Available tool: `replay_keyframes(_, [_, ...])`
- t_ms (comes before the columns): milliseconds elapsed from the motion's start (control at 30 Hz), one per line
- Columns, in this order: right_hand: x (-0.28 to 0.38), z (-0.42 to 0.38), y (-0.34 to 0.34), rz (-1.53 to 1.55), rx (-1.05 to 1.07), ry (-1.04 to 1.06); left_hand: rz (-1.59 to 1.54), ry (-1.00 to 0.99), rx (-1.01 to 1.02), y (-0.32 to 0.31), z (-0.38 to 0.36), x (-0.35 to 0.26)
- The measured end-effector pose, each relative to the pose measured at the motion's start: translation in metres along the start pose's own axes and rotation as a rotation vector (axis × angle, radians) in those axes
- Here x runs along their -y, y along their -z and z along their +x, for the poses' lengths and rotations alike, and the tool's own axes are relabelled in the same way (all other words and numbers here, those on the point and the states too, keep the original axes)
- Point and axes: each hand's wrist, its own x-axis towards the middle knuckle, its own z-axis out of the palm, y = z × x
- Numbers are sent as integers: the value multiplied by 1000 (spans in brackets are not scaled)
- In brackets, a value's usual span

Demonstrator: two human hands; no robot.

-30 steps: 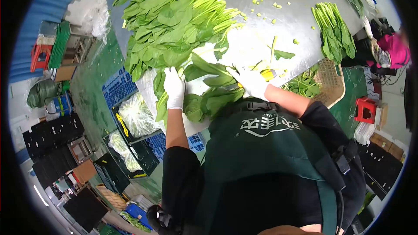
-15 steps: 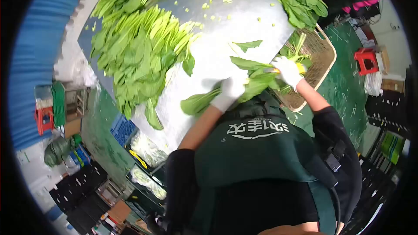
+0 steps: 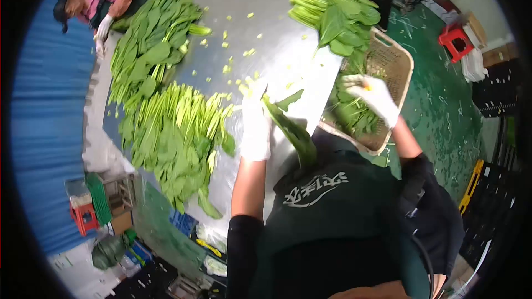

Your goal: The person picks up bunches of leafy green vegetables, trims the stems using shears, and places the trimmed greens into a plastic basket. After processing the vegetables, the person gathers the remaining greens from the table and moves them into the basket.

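Observation:
My left hand (image 3: 256, 124), in a white glove, reaches forward over the metal table. Its thumb side grips a leafy green stalk (image 3: 292, 132), whose leaf hangs back toward my apron; the fingertips are blurred. A loose leaf (image 3: 289, 100) shows just behind that stalk. Above the basket (image 3: 403, 72), my gloved right hand (image 3: 376, 95) is closed around a small knife (image 3: 366, 86). Only a bit of its orange-yellow handle shows, and the blade cannot be made out. Leafy trimmings (image 3: 354, 112) fill part of the basket below this hand.
A large pile of greens (image 3: 172, 138) lies on the table's left, with another heap (image 3: 158, 44) beyond it. A bunch (image 3: 335, 14) rests at the right edge. Cut stem bits dot the metal tabletop (image 3: 244, 0). A co-worker (image 3: 105, 0) stands at the far left.
My left hand has moved forward and left, swinging the greens with it. My right hand has shifted slightly over the basket, away from the leaves. The view has turned, bringing a co-worker into sight.

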Motion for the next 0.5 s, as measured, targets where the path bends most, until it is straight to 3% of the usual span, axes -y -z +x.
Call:
replay_keyframes(33, [6,9,-21,-79,155,21,-72,4,-54,-8,1,7])
replay_keyframes(100, [-20,28,-83,550,450,-59,-135,26,-84,-18,1,20])
replay_keyframes(133, [31,22,-88,81,550,-6,48,-75,-52,-15,1,25])
replay_keyframes(167, [9,30,-106,33,490,103,230,-182,-22,-11,1,28])
replay_keyframes(200, [22,42,-102,-146,572,7,409,-294,4,-8,2,28])
replay_keyframes(267, [15,69,-85,-129,567,198,348,-217,-11,-4,2,23])
replay_keyframes(300, [24,81,-74,-114,510,231,285,-137,-36,-2,4,21])
replay_keyframes(367, [41,126,-28,-610,242,279,282,-8,-132,0,11,23])
replay_keyframes(400, [57,146,-10,-736,84,340,509,-38,-51,8,16,27])
replay_keyframes(433, [48,180,7,-924,-89,511,519,24,-24,13,23,35])
replay_keyframes(500, [31,243,46,-1115,-237,532,527,81,7,26,40,65])
